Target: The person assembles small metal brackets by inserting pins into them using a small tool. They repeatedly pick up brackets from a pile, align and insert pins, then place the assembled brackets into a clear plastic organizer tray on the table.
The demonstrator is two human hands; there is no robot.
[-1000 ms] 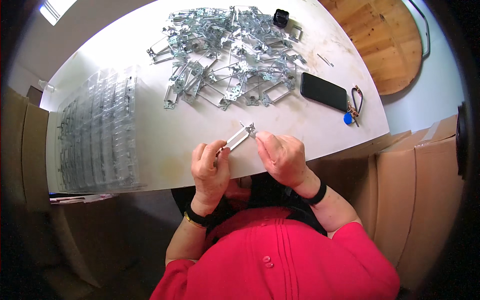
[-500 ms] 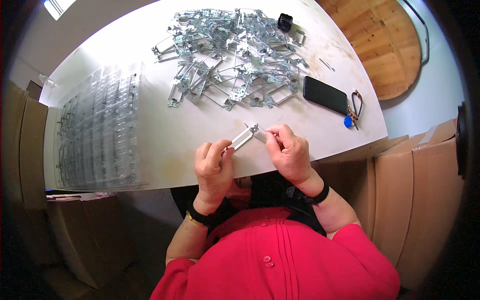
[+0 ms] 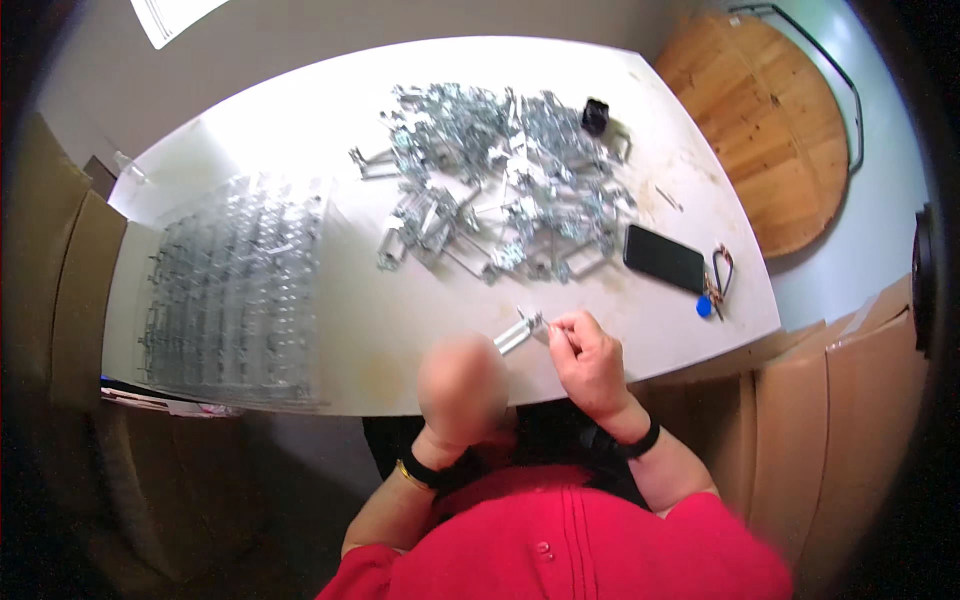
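Observation:
My left hand (image 3: 463, 390) is over the table's near edge, its fingers smeared by blur. A narrow silvery metal bracket (image 3: 514, 336) juts out from it toward the far right, held at its near end. Beside the bracket's far end, my right hand (image 3: 588, 360) is closed in a pinch on a thin metal piece, mostly hidden by the fingertips. Farther back lies a tangled heap of similar metal brackets (image 3: 520, 215).
A clear plastic tray stack (image 3: 235, 300) with rows of small parts covers the table's left side. A black phone (image 3: 664, 260), a cord with a blue tag (image 3: 704, 306) and a small black container (image 3: 595, 117) lie right. Cardboard boxes (image 3: 840, 380) stand beside the table.
The view has tilted, so the table and heap sit lower in the picture. My left hand has become blurred. Both hands stay at the same bracket.

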